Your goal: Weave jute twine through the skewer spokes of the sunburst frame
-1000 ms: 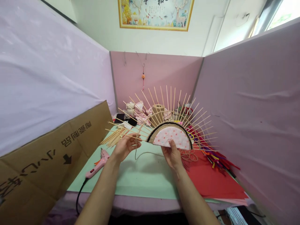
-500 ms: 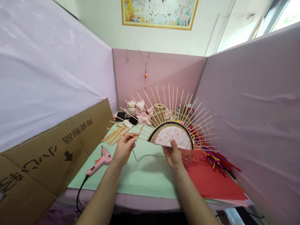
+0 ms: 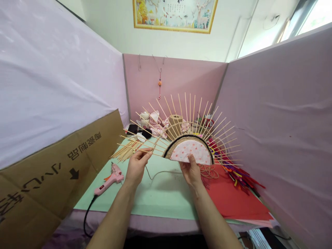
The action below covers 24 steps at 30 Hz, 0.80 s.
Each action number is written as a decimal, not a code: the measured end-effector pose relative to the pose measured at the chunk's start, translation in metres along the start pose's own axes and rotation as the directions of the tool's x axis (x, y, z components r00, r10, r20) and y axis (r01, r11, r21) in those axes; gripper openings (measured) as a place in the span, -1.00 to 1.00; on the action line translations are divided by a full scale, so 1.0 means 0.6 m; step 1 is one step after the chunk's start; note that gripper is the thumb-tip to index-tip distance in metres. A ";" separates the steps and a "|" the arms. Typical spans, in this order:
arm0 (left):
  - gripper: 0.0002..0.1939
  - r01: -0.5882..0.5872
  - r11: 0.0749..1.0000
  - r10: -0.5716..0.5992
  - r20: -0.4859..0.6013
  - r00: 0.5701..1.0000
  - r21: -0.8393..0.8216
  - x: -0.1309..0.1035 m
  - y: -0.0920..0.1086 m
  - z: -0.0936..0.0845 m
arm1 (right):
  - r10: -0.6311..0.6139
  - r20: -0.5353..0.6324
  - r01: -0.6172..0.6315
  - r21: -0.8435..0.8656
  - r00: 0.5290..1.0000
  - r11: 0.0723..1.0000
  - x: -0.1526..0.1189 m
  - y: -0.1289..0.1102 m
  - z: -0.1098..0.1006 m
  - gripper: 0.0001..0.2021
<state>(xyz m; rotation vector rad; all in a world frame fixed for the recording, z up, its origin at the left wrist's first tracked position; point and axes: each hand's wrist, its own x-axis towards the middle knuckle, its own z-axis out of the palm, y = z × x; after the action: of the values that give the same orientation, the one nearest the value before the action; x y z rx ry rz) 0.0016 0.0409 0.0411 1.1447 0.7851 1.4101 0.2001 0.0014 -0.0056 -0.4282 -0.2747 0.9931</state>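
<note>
Nearest the camera, two bare forearms rise from the lower edge over a pale green mat (image 3: pixel 155 197) covering the table. The right hand (image 3: pixel 191 172) grips the straight lower edge of a half-round fan frame (image 3: pixel 191 151), a pink-and-white patterned fabric semicircle rimmed with dark and straw-coloured braid, with its thumb pressed on the fabric face; the frame stands upright in the air above the mat, centre of view. The left hand (image 3: pixel 136 165) has thumb and fingertips pinched together at the lowest left spoke among the thin bamboo sticks (image 3: pixel 189 110) that radiate from the frame's curved rim; a length of light twine (image 3: pixel 158 172) trails below the frame toward the mat.

Left of the left hand, a pink hot-glue gun (image 3: pixel 109 179) with a black cord lies on the mat, beside a large brown cardboard sheet (image 3: pixel 57 169) printed with black characters, leaning on the left partition. Right of the right hand, a red paper sheet (image 3: pixel 233 200) bears a heap of multicoloured pipe cleaners (image 3: pixel 238 171).

Farther back lie a loose bundle of bamboo sticks (image 3: pixel 126 153), a spool of jute cord (image 3: pixel 175 122) and pink fabric scraps (image 3: pixel 157 126). A framed picture (image 3: pixel 175 15) hangs on the far wall.
</note>
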 end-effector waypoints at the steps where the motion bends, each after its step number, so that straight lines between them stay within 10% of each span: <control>1: -0.73 -0.002 1.000 0.002 0.004 1.000 0.005 0.001 -0.001 -0.001 | -0.003 0.002 0.003 -0.001 1.000 1.000 0.000 0.000 -0.001 -0.67; 24: -0.74 0.034 0.981 -0.047 -0.063 0.997 -0.192 -0.025 -0.021 0.030 | -0.058 0.022 0.060 -0.072 0.998 0.996 -0.009 0.000 0.012 -0.64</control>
<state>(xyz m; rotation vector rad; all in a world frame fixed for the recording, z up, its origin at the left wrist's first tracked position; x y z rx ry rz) 0.0220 0.0264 0.0319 0.9337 0.6996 1.4625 0.1941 -0.0015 0.0008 -0.4742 -0.3407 0.9322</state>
